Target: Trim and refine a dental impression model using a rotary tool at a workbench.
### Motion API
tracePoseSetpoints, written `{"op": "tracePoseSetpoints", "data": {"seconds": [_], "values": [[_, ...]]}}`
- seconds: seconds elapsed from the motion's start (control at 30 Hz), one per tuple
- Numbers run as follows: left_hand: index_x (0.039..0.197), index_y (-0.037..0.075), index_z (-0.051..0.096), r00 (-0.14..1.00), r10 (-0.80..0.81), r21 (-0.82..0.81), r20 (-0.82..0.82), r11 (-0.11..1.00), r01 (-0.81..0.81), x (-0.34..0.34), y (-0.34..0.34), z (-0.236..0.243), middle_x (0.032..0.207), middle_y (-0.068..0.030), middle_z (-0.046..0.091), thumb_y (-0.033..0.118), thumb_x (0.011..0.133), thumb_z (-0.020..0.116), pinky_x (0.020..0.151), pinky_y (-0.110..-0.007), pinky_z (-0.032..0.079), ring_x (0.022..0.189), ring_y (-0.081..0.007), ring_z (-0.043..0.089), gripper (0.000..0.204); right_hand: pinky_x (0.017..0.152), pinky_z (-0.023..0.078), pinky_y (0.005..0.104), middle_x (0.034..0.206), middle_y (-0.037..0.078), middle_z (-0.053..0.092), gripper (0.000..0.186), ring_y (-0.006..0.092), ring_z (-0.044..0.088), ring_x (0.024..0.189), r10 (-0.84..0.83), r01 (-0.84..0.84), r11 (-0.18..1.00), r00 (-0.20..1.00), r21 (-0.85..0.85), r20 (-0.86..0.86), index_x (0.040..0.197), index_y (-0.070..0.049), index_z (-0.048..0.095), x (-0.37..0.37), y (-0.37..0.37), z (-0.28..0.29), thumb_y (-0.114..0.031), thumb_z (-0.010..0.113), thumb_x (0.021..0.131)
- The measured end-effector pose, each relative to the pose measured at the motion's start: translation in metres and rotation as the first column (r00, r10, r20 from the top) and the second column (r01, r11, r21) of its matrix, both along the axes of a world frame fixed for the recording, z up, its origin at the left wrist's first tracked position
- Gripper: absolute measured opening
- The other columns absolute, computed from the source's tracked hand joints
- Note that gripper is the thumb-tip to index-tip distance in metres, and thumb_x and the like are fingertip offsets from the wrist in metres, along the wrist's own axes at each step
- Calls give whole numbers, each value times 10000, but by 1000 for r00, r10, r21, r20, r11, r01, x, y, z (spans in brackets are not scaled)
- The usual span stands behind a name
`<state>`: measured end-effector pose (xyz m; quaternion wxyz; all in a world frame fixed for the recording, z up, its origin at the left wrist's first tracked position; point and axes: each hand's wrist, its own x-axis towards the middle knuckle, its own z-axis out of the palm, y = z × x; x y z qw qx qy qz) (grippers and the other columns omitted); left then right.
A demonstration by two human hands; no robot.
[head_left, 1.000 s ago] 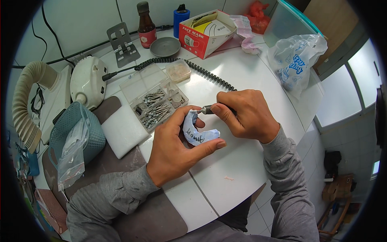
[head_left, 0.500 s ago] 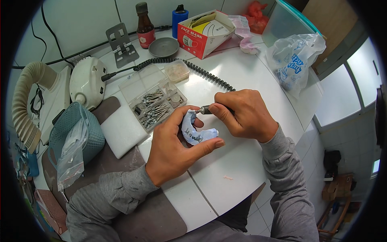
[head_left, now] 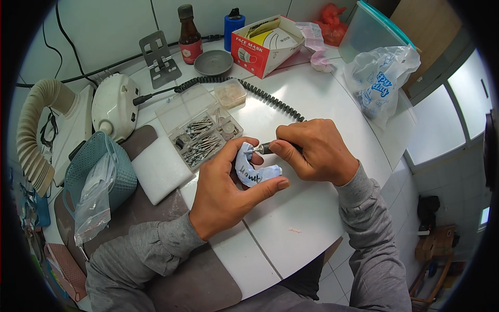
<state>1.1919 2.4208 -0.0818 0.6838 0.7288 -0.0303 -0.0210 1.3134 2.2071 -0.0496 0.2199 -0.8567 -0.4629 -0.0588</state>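
A white desk (head_left: 322, 104) with a rounded near edge fills the middle of the view, set against a white tiled wall, with pale floor tiles showing past its right edge. Along the far edge stand a brown bottle (head_left: 189, 35), a blue container (head_left: 234, 23), a grey dish (head_left: 213, 63) and a red-and-white cardboard box (head_left: 265, 46). A crumpled plastic bag (head_left: 382, 80) lies at the far right corner. Toward the left edge sit a cream-coloured motor unit (head_left: 113, 106), a ribbed hose (head_left: 35, 130) and a teal basket (head_left: 99, 174), with a white foam block (head_left: 160, 169) just beside the basket. A clear compartment case of burs (head_left: 200, 132) lies near the middle, and a black coiled cord (head_left: 270, 99) runs across the desk behind it.

The left hand (head_left: 223, 192) holds a pale blue-white dental cast (head_left: 253, 169) above the middle of the desk, near its front edge: thumb curled under the cast's lower edge, fingers (head_left: 236, 148) wrapped closely over its top. The right hand (head_left: 312, 151) grips a slim dark handpiece (head_left: 267, 148), fingers closed tightly around it like a pen, thumb and forefinger pinching near the tip. The tip touches the upper part of the cast, just beside the left forefinger. Both forearms wear grey sleeves.
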Motion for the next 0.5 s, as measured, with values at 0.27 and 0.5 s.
{"op": "tracePoseSetpoints", "data": {"seconds": [0.27, 0.5], "values": [[1358, -64, 622, 987, 71, -41, 145, 997, -65, 3, -2, -9, 1035, -70, 679, 318, 838, 1027, 763, -266, 587, 890, -117, 687, 763, 517, 449, 451, 631, 91, 655, 385, 320, 647, 547, -84, 80, 995, 993, 51, 86, 799, -127, 709, -2, 3, -1, -405, 700, 1066], [1354, -63, 627, 985, 80, -68, 150, 995, -71, 3, -1, -7, 1034, -65, 674, 312, 842, 1022, 770, -262, 585, 892, -116, 686, 748, 518, 449, 457, 637, 91, 660, 375, 324, 649, 554, -56, 54, 998, 996, 39, 66, 804, -129, 710, -1, 2, 0, -397, 701, 1066]]}}
